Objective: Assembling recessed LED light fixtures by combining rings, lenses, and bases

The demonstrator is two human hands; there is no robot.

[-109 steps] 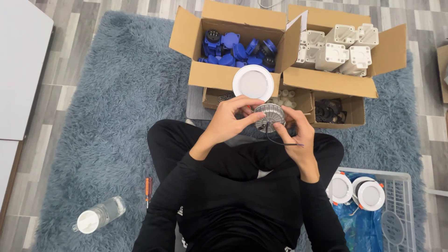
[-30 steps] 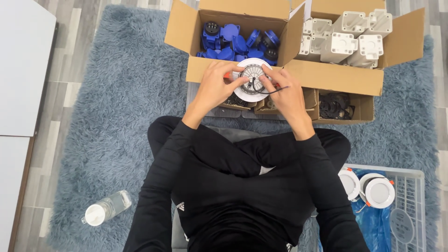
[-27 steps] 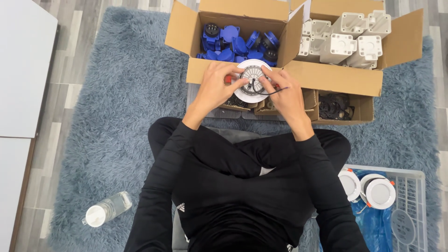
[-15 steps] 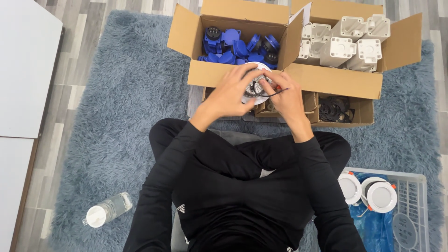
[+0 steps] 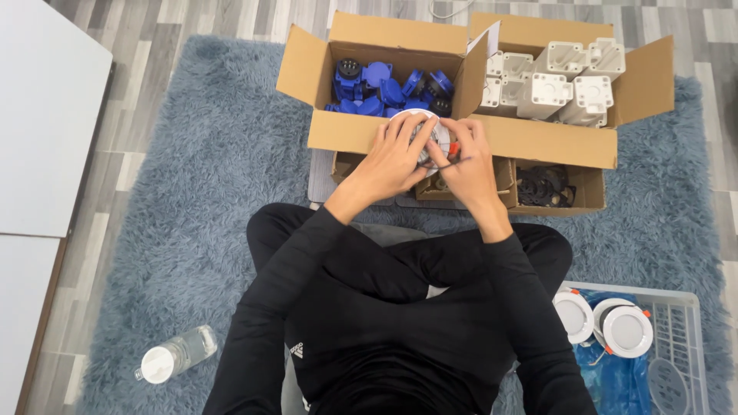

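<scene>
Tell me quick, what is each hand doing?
Left hand: fingers closed around the round white ribbed lamp fitting.
Right hand: fingers closed on the same fitting, pinching its thin black wire.

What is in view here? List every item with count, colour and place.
Round light fitting: one, white, held in both hands.
Open cardboard boxes: several, brown, on the rug's far side.
Plastic parts: many, blue, in the left box.
Blocky housings: several, white, in the right box.
Small black parts: a heap, in the low front box.
Rug: one, grey-blue, shaggy, under everything.
Water bottle: one, clear, lying on the rug's near left.
Crate: one, white, near right, holding two round white fittings.
Left hand, right hand: both on the fitting.
</scene>
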